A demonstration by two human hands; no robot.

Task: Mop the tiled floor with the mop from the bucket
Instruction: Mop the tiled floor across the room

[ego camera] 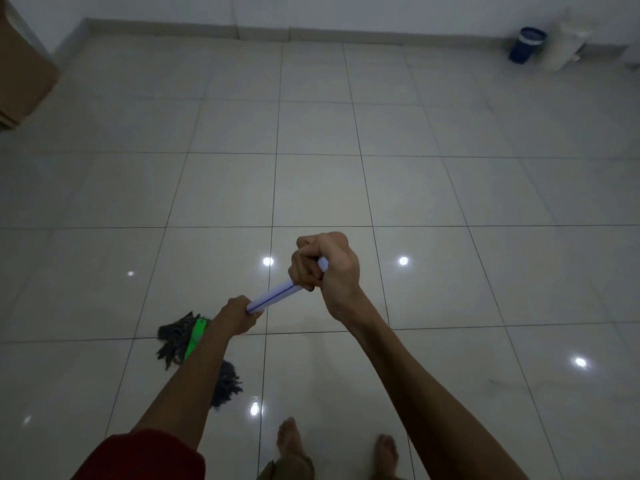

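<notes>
Far left, a brown box-like thing point(20, 74) stands by the wall; too cut off at the frame edge to say more. Lower left, a red sleeve point(138, 455) covers the upper left arm, and the forearm runs up and to the right across the frame.

The mop head point(173, 341) lies on the tiled floor point(346, 185) just left of that forearm. Its grey strands are spread flat w/ a green bar point(195, 336) along the top. More strands show on the forearm's other side, so part of the head is hidden behind the arm.

The left hand point(239, 315) is clamped round the mop handle point(273, 296) low down, fingers curled tight. The handle is white w/ a thin blue line and slants up to the right. The right hand point(322, 268) is fisted over its top end. Hands are apart, w/ a short bare stretch of handle btw them.

Bottom centre: two bare feet point(291, 441) on the tiles, near the mop head. Bright light spots reflect off the glossy floor.

Top right, a dark blue bucket point(526, 45) sits by the wall, well apart from the mop. A white object point(568, 46) stands just beside it, too blurred to identify.
</notes>
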